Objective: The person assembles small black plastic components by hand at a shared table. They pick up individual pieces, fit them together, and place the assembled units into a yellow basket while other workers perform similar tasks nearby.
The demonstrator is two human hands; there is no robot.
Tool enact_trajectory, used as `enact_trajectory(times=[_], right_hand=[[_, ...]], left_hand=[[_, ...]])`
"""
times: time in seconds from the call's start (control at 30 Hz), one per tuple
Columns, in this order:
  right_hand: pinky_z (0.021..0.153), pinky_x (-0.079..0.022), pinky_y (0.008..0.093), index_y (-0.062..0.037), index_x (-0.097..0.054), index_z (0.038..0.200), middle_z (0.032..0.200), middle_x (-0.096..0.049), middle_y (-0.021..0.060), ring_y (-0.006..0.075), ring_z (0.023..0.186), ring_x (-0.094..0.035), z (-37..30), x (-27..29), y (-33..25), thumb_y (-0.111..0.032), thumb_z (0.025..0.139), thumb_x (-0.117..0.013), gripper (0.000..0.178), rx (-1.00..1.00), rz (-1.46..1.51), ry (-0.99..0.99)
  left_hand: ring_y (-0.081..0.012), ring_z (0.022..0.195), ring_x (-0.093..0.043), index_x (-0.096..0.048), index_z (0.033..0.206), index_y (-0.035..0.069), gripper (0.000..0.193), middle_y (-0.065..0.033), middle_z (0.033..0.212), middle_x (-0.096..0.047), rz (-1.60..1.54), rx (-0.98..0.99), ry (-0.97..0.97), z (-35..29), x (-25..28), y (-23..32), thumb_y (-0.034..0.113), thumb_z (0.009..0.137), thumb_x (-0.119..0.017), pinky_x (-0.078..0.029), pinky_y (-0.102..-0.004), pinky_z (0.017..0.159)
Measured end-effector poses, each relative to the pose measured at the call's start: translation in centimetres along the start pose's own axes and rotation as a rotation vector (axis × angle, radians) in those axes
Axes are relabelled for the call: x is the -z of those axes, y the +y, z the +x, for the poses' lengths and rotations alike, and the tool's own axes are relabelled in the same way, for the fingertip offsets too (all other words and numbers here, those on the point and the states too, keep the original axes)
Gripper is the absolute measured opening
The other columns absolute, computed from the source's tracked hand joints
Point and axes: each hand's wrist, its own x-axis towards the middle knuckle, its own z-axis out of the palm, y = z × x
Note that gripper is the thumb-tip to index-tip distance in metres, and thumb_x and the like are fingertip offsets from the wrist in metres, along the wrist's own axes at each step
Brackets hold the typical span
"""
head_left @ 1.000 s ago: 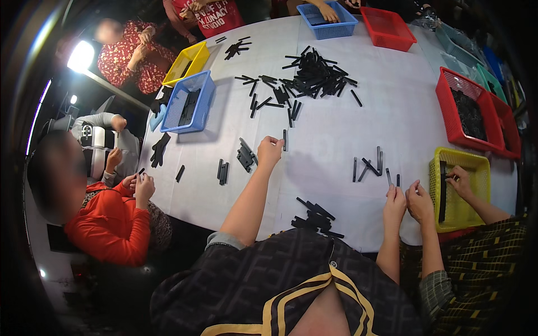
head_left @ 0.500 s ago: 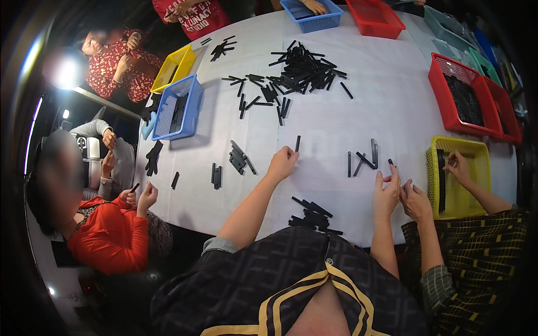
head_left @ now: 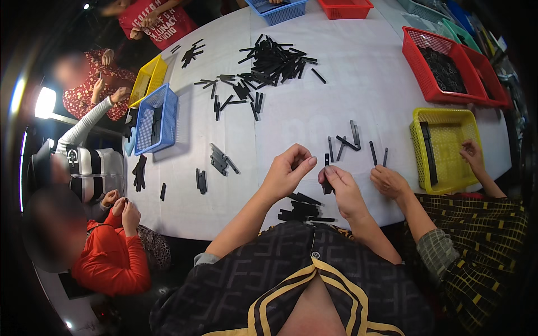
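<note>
My right hand (head_left: 346,196) is closed on a short black strip (head_left: 327,161), held upright between thumb and fingers; more black shows below the thumb. To its left, my left hand (head_left: 287,172) has loosely curled fingers with the thumb apart, and no object shows in it. A small pile of black strips (head_left: 302,208) lies just below my hands, close to my body. Several loose strips (head_left: 348,143) rest on the white table beyond my right hand.
A co-worker's hand (head_left: 390,182) is close on my right, beside a yellow basket (head_left: 446,115). Red baskets (head_left: 431,99) stand behind it. A large heap of black strips (head_left: 277,63) occupies the far middle. Blue (head_left: 157,147) and yellow baskets line the left edge, where other people sit.
My left hand no longer shows the strip it held. My right hand has come left, toward the left one, with a strip in it. The view has shifted slightly.
</note>
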Motion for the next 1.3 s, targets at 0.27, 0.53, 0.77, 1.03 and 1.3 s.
enact_trajectory(times=[0.27,0.53,0.77,1.03,1.3], right_hand=[[0.056,-0.032,0.0221,-0.0045,-0.049,0.073,0.067,-0.044,-0.0018,0.0076,0.060,-0.038,-1.1,-0.7,-0.8,-0.023,0.095,-0.041,0.030,-0.114,0.075,-0.111],[0.061,-0.037,0.0227,-0.0036,-0.052,0.075,0.072,-0.050,0.0021,0.0097,0.063,-0.044,-2.4,1.5,-0.5,-0.026,0.094,-0.042,0.032,-0.173,0.333,-0.096],[0.059,-0.037,0.0243,-0.0035,-0.052,0.077,0.069,-0.049,0.0018,0.0099,0.061,-0.042,-1.9,-0.9,-2.4,-0.026,0.096,-0.040,0.032,-0.139,0.183,-0.095],[0.053,-0.032,0.0255,-0.0090,-0.041,0.066,0.058,-0.038,-0.0003,0.0101,0.050,-0.031,-1.7,-1.0,-2.2,-0.032,0.096,-0.035,0.038,-0.323,0.530,-0.226],[0.054,-0.034,0.0269,-0.0086,-0.042,0.067,0.058,-0.037,0.0004,0.0116,0.051,-0.033,-2.2,-1.1,-1.9,-0.032,0.097,-0.033,0.039,-0.338,0.681,-0.222]], left_hand=[[-0.0010,0.045,-0.033,-0.054,0.077,0.004,0.020,0.0050,0.060,-0.047,-0.282,0.171,-0.039,1.2,-0.8,0.1,0.020,0.088,-0.058,-0.022,-0.0184,0.039],[-0.0007,0.044,-0.024,-0.051,0.080,0.004,0.019,0.0049,0.059,-0.039,-0.601,0.157,0.018,1.3,1.6,0.8,0.019,0.092,-0.053,-0.022,-0.0169,0.039],[-0.0025,0.047,-0.031,-0.050,0.084,0.003,0.017,0.0045,0.062,-0.042,-0.395,0.022,-0.016,0.2,-0.6,1.8,0.018,0.091,-0.053,-0.028,-0.0184,0.043],[-0.0031,0.044,-0.034,-0.050,0.082,0.003,0.023,0.0038,0.054,-0.040,-0.441,0.141,0.100,-0.2,-1.3,2.0,0.023,0.094,-0.049,-0.026,-0.0188,0.041],[-0.0034,0.044,-0.036,-0.053,0.089,0.001,0.022,0.0028,0.052,-0.042,-0.123,-0.001,0.127,-0.8,-3.6,2.1,0.022,0.093,-0.049,-0.026,-0.0188,0.040]])
